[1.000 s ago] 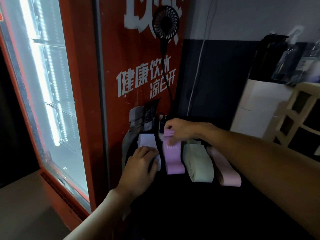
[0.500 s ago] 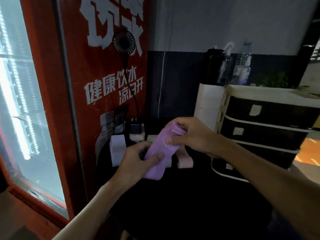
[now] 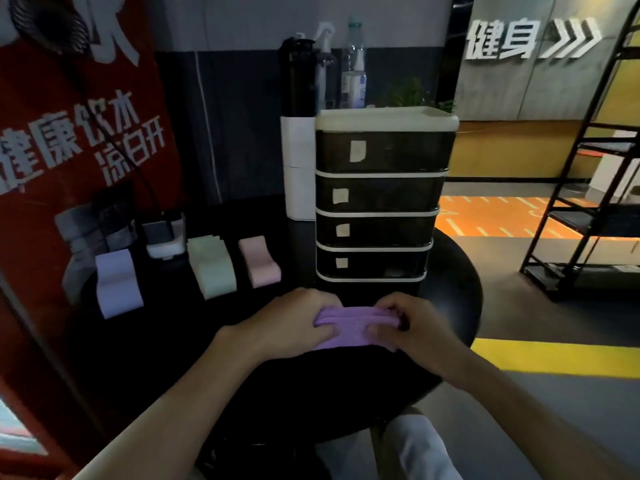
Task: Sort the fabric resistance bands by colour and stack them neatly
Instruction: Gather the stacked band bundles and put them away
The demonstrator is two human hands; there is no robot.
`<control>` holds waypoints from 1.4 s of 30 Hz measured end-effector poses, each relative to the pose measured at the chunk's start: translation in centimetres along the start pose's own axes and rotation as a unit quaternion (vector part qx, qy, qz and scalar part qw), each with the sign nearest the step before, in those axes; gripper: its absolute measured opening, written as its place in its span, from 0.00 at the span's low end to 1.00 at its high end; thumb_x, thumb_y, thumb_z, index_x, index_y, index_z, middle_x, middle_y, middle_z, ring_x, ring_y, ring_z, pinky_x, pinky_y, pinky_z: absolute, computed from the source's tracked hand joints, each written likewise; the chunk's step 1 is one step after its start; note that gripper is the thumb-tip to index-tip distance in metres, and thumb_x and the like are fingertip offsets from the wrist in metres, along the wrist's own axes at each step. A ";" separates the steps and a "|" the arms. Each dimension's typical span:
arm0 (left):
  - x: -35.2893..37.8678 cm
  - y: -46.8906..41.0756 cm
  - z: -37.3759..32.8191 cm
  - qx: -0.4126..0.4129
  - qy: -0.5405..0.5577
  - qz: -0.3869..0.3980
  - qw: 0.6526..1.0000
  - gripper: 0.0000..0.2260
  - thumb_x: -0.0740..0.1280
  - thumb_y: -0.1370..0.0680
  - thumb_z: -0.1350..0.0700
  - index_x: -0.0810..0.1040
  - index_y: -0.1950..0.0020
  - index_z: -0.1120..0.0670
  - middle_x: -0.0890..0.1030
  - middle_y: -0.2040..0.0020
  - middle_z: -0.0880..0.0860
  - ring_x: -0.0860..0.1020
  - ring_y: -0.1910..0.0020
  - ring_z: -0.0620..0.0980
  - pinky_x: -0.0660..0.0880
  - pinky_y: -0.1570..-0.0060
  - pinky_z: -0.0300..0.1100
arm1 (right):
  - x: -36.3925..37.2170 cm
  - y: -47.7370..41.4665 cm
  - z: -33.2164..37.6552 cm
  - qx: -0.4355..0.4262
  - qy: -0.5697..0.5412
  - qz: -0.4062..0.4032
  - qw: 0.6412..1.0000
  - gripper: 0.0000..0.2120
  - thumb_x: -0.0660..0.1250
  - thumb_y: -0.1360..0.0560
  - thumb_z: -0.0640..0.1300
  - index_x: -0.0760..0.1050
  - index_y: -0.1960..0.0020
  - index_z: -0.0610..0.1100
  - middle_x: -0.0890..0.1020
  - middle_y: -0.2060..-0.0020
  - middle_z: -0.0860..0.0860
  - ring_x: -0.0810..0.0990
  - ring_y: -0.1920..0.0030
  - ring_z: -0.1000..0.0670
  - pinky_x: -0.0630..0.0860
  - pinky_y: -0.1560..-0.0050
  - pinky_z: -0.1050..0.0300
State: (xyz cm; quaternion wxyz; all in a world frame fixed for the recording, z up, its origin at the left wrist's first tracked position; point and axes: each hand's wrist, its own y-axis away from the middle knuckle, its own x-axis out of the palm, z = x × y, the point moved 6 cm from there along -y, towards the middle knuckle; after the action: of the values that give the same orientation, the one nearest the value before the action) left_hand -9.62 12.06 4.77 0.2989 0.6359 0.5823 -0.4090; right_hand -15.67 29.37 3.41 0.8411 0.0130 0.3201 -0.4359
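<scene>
Purple fabric resistance band [image 3: 349, 327], folded flat, lies on the near part of the round black table [image 3: 460, 306], directly in front of the person. Long axis runs left to right, across the line of sight.

Left hand [image 3: 294, 323]: curled over the band's left end, thumb on top, fingers closed on the fabric. Right hand [image 3: 412, 323]: same at the right end, fingertips pinching the folded edge. Both hands hold the band; neither is open. The band spans the gap between them, so each hand is equally near its own end.

Other bands, in a row along the far left of the table:
- pale lilac fabric band [image 3: 117, 282], furthest left, nearest the red drinks cooler [image 3: 69, 140]
- pale green stack of fabric bands [image 3: 213, 268], in the middle
- pink fabric band [image 3: 259, 261], on the right, near the black four-drawer plastic organiser [image 3: 375, 199]

All three lie with their long axes pointing away from the person, roughly at right angles to the held band. Between lilac and green there is a gap in the row, behind which a white charging block [image 3: 162, 240] sits.

Judgement: step in hand looks like squaring up the fold. To rejoin the row, the band would need a quarter turn and a carry up and to the left; the left hand sits nearer that side. Whether it belongs on the lilac band or in the gap cannot be settled in this dim light.
</scene>
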 end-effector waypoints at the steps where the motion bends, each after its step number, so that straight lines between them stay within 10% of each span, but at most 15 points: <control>1: 0.4 -0.3 -0.1 -0.003 -0.013 0.005 1.000 0.02 0.69 0.24 0.52 0.78 0.53 0.46 0.81 0.60 0.47 0.79 0.61 0.44 0.78 0.54 0.52 | 0.0 0.4 -0.6 0.000 0.013 -0.006 1.000 0.11 0.75 0.30 0.38 0.77 0.49 0.43 0.80 0.59 0.50 0.77 0.63 0.64 0.71 0.62 0.72; 5: 0.5 -0.2 -0.5 -0.007 -0.035 0.023 0.999 0.17 0.72 0.29 0.46 0.75 0.41 0.38 0.82 0.53 0.40 0.80 0.55 0.39 0.79 0.50 0.46 | 0.6 0.5 -1.7 -0.007 0.022 0.013 1.000 0.27 0.75 0.29 0.44 0.67 0.34 0.50 0.77 0.46 0.60 0.76 0.47 0.67 0.72 0.49 0.73; 11: 1.0 -0.2 -2.2 0.004 -0.096 0.020 0.995 0.12 0.70 0.25 0.45 0.76 0.44 0.43 0.82 0.53 0.42 0.79 0.54 0.42 0.77 0.49 0.48 | 1.2 0.3 -2.3 0.021 0.062 0.051 0.997 0.34 0.67 0.30 0.49 0.61 0.26 0.51 0.76 0.40 0.54 0.76 0.41 0.53 0.74 0.37 0.54; 19: 0.0 1.0 0.1 -0.008 0.053 -0.035 0.998 0.12 0.74 0.27 0.52 0.81 0.46 0.43 0.83 0.51 0.41 0.81 0.52 0.42 0.79 0.47 0.47 | 0.4 0.6 -2.2 -0.008 0.041 -0.006 0.999 0.14 0.68 0.27 0.37 0.73 0.46 0.51 0.79 0.55 0.56 0.78 0.55 0.60 0.73 0.58 0.68; 42: 0.4 1.8 3.4 -0.123 0.289 -0.192 0.930 0.20 0.77 0.28 0.61 0.77 0.40 0.48 0.84 0.50 0.52 0.82 0.52 0.46 0.77 0.51 0.35 | -1.1 0.5 -3.4 0.057 -0.025 -0.044 0.997 0.10 0.67 0.22 0.46 0.71 0.42 0.50 0.81 0.54 0.51 0.81 0.55 0.51 0.77 0.59 0.61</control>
State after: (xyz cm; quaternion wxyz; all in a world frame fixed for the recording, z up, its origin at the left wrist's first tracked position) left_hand -8.40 9.11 2.58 0.1092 0.5609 0.8000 -0.1827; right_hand -17.50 31.51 1.19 0.8269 0.0362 0.2734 -0.4901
